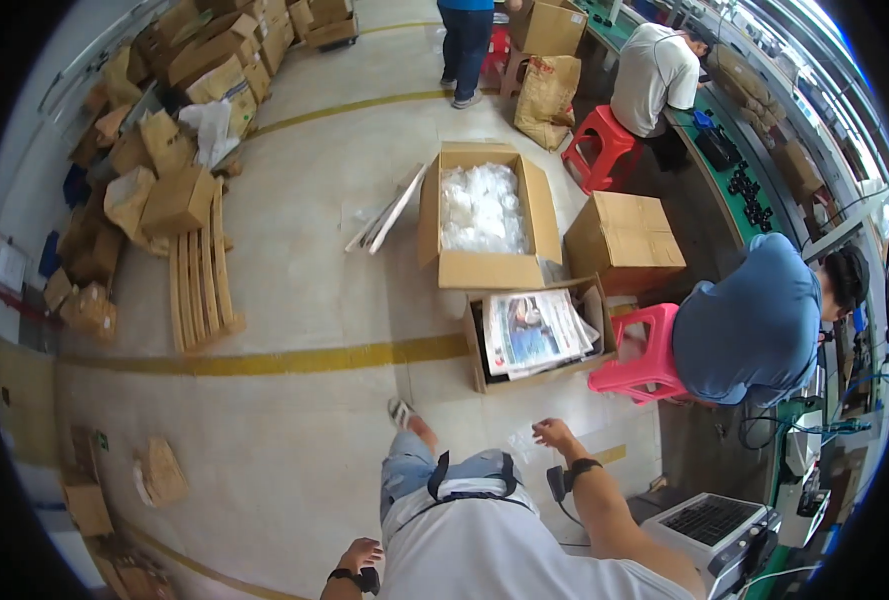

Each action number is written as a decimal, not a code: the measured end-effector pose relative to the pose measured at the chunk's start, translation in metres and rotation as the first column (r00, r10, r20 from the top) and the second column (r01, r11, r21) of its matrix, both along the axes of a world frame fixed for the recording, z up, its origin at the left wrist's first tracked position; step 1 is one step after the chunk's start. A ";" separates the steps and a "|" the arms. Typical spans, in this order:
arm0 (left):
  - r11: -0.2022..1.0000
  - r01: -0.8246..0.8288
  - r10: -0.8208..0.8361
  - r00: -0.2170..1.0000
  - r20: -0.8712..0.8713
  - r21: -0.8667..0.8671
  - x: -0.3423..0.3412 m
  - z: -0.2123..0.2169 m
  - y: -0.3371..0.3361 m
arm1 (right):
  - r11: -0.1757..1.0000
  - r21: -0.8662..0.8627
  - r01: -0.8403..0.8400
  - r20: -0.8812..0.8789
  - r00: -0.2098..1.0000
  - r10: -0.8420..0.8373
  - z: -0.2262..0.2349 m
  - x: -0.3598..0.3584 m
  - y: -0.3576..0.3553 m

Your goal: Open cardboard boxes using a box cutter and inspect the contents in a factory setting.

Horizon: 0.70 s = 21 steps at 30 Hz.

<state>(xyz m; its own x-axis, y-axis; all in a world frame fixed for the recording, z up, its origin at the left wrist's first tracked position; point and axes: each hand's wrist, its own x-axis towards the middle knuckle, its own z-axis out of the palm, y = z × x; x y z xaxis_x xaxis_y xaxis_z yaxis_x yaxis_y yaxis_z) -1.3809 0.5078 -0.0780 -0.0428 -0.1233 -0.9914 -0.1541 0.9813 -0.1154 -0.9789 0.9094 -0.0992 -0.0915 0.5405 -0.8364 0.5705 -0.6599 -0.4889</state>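
My left hand point(362, 553) hangs low beside my body, its fingers loosely bent with nothing visible in them. My right hand point(555, 434) is held out in front of me at the right, fingers slightly bent and apart, and I see nothing in it. Nearest to it is an open cardboard box point(540, 378) with printed newspapers point(535, 330) lying on top of its contents. Just beyond stands a larger open carton point(485, 271) filled with clear plastic bags point(483, 208). Both my wrists carry dark strapped devices.
A closed carton point(625, 235) and a pink stool point(637, 362) with a seated person point(750, 325) are at the right, along a green workbench point(730, 190). Another person sits farther back. A wooden pallet point(203, 285) and heaped cartons are at the left. A grey machine point(710, 522) stands near my right elbow.
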 end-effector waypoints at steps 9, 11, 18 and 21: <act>0.840 0.233 -0.010 0.909 -0.416 0.490 -0.253 0.057 0.348 | 0.852 -0.246 0.461 -0.199 0.837 -0.510 -0.019 -0.135 0.119; 0.746 0.217 0.101 0.898 -0.429 0.629 -0.264 0.094 0.419 | 0.737 -0.227 0.637 -0.244 0.696 -0.676 -0.047 -0.156 0.169; 0.831 0.408 -0.359 0.912 -0.197 0.378 -0.300 0.101 0.435 | 0.193 -0.348 0.918 -0.281 0.095 -0.955 -0.115 -0.272 0.294; 0.829 0.525 -0.499 0.850 -0.170 0.194 -0.322 0.107 0.438 | 0.198 -0.193 0.961 -0.199 0.159 -0.967 -0.098 -0.298 0.324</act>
